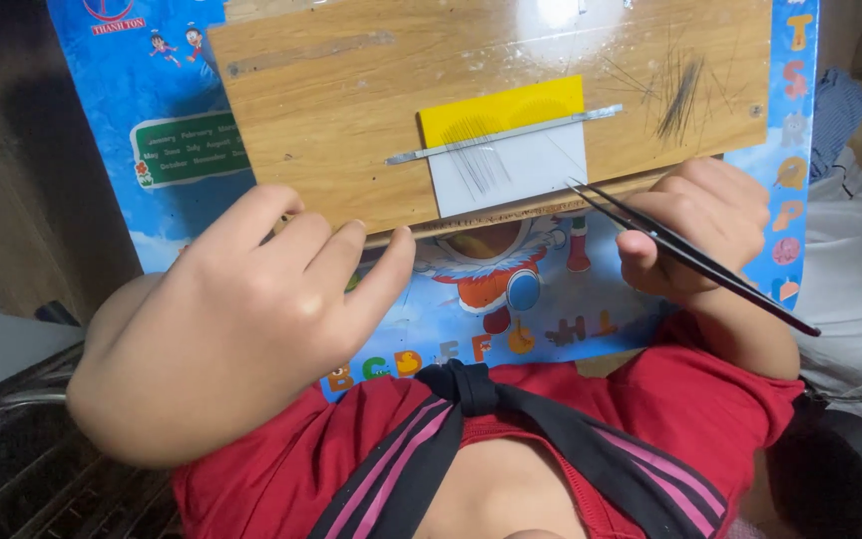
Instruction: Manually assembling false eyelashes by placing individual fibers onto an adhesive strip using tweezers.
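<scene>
Two hands sit at the near edge of a light wooden board (351,110). Pinched in the right hand (710,225) is a pair of slim black metal tweezers (685,255), long axis slanting up and leftward, tips just short of a white card (511,170). Fine dark hairs (481,165) lie fanned there under a thin grey metal strip (506,135), just ahead-left of those tips. Loosely curled and empty, the left hand (241,319) rests fingertips on the board's edge, farther from the hairs.

Black tweezers (690,255) slanted, tips at white card (526,172) corner; card bears dark strands, seemingly hairs.
</scene>
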